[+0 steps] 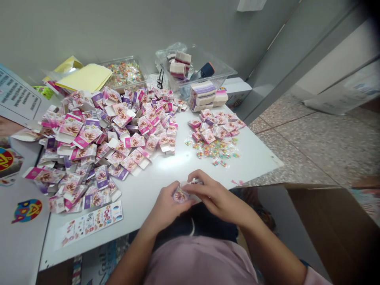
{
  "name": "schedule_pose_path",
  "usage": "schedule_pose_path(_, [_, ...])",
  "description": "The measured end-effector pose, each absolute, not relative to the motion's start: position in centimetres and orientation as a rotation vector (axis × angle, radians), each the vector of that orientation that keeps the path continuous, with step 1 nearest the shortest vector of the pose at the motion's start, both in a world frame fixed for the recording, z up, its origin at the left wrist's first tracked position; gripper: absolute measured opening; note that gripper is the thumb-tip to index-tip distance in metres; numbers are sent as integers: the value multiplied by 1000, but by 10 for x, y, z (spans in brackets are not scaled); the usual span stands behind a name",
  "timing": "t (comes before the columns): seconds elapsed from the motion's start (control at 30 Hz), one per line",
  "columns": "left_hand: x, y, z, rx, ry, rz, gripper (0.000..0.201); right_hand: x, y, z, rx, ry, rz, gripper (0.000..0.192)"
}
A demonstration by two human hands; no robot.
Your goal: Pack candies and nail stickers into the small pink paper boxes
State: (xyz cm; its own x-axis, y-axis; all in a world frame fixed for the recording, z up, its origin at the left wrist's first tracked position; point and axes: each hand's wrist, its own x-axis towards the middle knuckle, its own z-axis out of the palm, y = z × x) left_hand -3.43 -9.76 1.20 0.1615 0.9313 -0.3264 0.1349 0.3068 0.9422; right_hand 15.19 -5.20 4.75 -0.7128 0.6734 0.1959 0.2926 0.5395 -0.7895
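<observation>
Just past the table's front edge, above my lap, my left hand (166, 202) is closed around a small printed cardboard box (180, 196). My right hand (212, 194) is bent over the top of that box, its fingers pinched together at the opening. Something whitish shows between those fingers, too small and covered to name. Beyond my hands, small candy-coloured packets (215, 149) lie loose on the white table (166, 168). Behind the packets is a small group of closed-looking boxes (218, 126). A large heap of pink and purple boxes (101, 138), many with raised flaps, covers the left side.
At the back stand a clear tray of coloured packets (126, 73) and a clear plastic bin (219, 71) holding paper stacks. Bundled leaflets (203, 95) sit before it. A printed sticker strip (92, 223) lies front left. An open cardboard carton (320, 221) is at my right.
</observation>
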Motion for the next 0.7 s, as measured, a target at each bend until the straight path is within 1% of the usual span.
schedule_pose_path(0.13, [-30, -98, 13, 1207, 1258, 733, 26, 153, -49, 44, -971, -2101, 1065, 30])
schedule_pose_path(0.27, [-27, -100, 15, 1208, 1223, 700, 28, 150, -54, 31, -1006, -1975, 899, 22])
schedule_pose_path(0.33, [-27, -99, 14, 1167, 1209, 710, 29, 148, -57, 28, -925, -1969, 774, 24])
schedule_pose_path(0.4, [-27, -97, 13, 1109, 1205, 721, 30, 148, -58, 30, -849, -1962, 728, 28])
schedule_pose_path(0.47, [-26, -95, 14, 1109, 1222, 733, 31, 151, -57, 34, -811, -1955, 777, 28])
schedule_pose_path(0.63, [-25, -91, 18, 1351, 1260, 715, 27, 163, -48, 45, -837, -2112, 910, 17])
schedule_pose_path(0.7, [-23, -90, 19, 1371, 1230, 672, 28, 164, -47, 42, -889, -2119, 928, 24])
